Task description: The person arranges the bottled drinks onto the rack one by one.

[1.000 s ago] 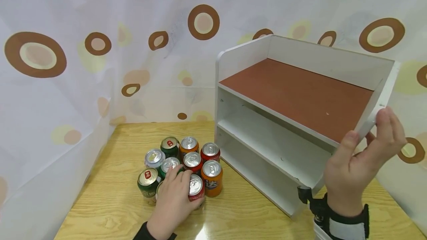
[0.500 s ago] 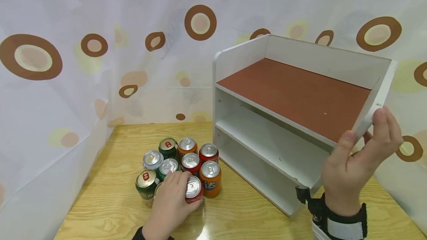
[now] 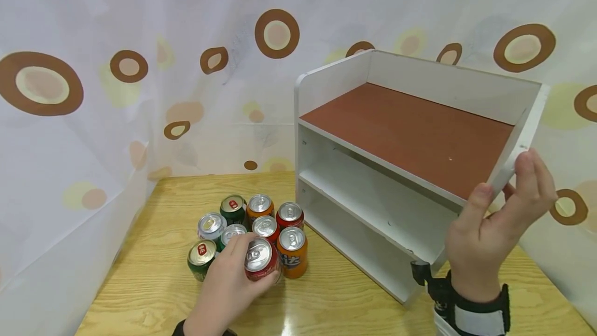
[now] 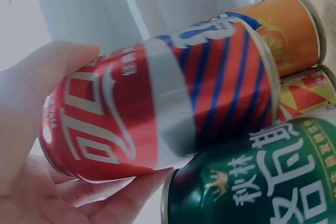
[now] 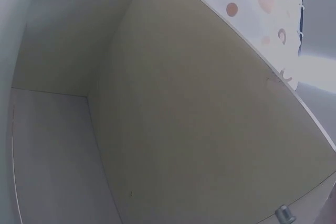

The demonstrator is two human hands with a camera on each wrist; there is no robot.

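In the head view, my left hand (image 3: 226,281) grips a red cola can (image 3: 258,258) between thumb and fingers. The can leans and looks slightly raised at the front of a cluster of drink cans. In the left wrist view, the cola can (image 4: 142,108) lies close over a green can (image 4: 252,182), with an orange soda can (image 4: 286,32) behind it. My right hand (image 3: 501,222) pinches the front edge of the white shelf unit's right side panel (image 3: 522,139). The right wrist view shows mostly the unit's inner panels (image 5: 199,108).
A white shelf unit (image 3: 373,217) with a brown top board (image 3: 410,134) stands right of the cans on a wooden table (image 3: 144,274). Close by are an orange can (image 3: 293,253), a gold-topped green can (image 3: 201,258) and several others. A patterned curtain (image 3: 186,30) hangs behind.
The left hand has drawn the cola can up and slightly left, away from the orange can, tipping it. The right hand keeps its hold on the panel; the head view shifts slightly.
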